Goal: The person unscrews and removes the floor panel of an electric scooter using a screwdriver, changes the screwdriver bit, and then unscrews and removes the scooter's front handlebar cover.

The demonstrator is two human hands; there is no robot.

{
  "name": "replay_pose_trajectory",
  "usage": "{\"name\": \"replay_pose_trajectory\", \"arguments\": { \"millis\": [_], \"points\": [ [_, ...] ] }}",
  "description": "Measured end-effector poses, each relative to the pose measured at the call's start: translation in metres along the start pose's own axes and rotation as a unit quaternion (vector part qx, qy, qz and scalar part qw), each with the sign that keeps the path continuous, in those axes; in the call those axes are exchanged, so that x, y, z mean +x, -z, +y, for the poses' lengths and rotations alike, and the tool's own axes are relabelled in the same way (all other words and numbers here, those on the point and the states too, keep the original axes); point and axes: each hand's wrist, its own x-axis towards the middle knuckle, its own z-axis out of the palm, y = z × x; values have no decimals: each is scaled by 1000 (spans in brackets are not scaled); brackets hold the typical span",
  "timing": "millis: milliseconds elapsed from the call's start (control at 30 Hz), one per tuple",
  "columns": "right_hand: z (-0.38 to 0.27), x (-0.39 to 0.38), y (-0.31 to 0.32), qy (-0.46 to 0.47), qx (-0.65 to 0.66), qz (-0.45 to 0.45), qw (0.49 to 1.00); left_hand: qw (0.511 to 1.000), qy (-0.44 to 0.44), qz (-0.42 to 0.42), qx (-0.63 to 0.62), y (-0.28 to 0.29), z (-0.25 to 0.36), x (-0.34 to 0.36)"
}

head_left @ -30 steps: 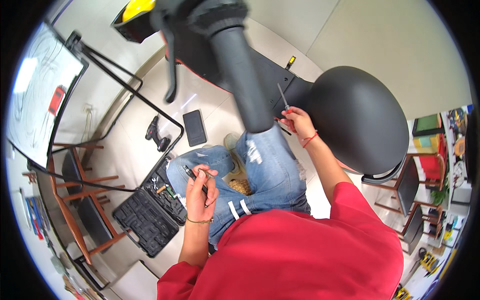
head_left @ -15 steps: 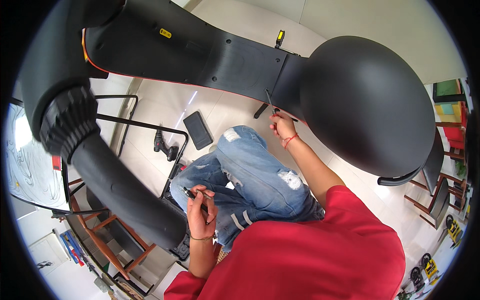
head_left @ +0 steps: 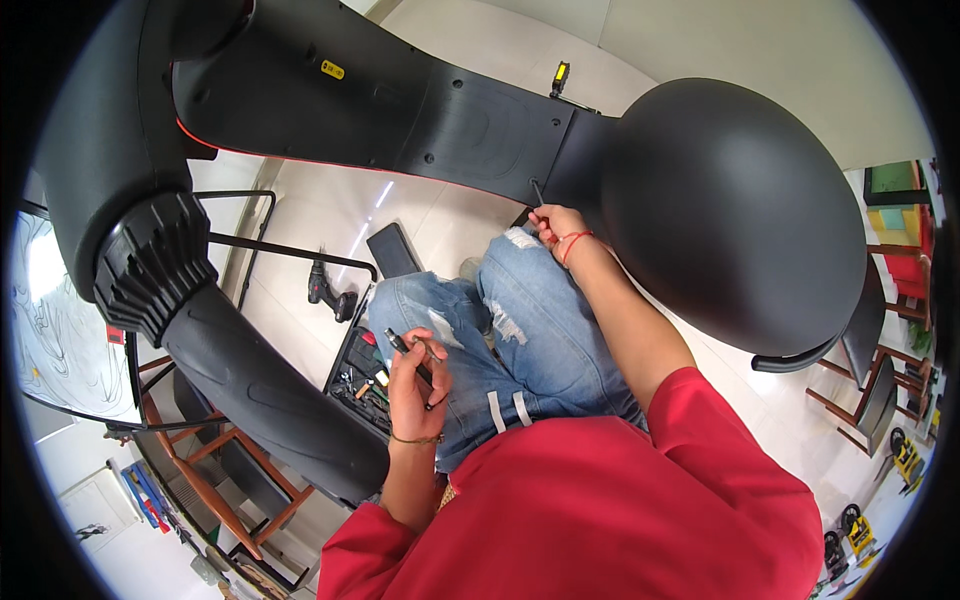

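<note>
Nearest, above a lap in torn blue jeans, the left hand is half curled around a slim black pen-shaped tool; whether its fingers pinch anything smaller is too hard to tell. Left of it slopes a thick, black rubber handlebar grip, and below the knee a black plastic tool case lies open on the pale tiled floor.

Farther out, the right hand is closed around a screwdriver with a thin dark metal shaft, its handle hidden by the fingers. The tip meets a recessed hole at the near corner of a scooter's matte black footboard, beside the seam before the rounded black seat.

The shaft leans, so the tip could slip out and scratch the plastic; uneven pressure would cause it. A loose left grip could drop the pen-shaped tool.

Beyond the knees, a black cordless drill and a flat, dark rectangular case lie on the floor.
</note>
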Motion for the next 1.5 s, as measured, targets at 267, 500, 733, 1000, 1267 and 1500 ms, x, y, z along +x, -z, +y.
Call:
{"name": "replay_pose_trajectory", "arguments": {
  "millis": [267,500,733,1000,1267,1500],
  "points": [
    [52,36,4,111,-193,20,975,998,47,21,27,-17,-6,0],
    [109,64,-41,206,-297,181,915,998,50,37,21,-12,-12,-3],
    [146,57,-98,239,-237,254,907,996,18,85,7,-14,1,0],
    [173,85,-125,230,-225,304,897,993,31,111,-6,-19,5,1],
    [178,118,-140,271,-116,346,891,988,41,139,48,-28,3,3],
    [156,73,-126,255,-209,249,910,973,8,124,194,-13,11,49]
  ]
}}
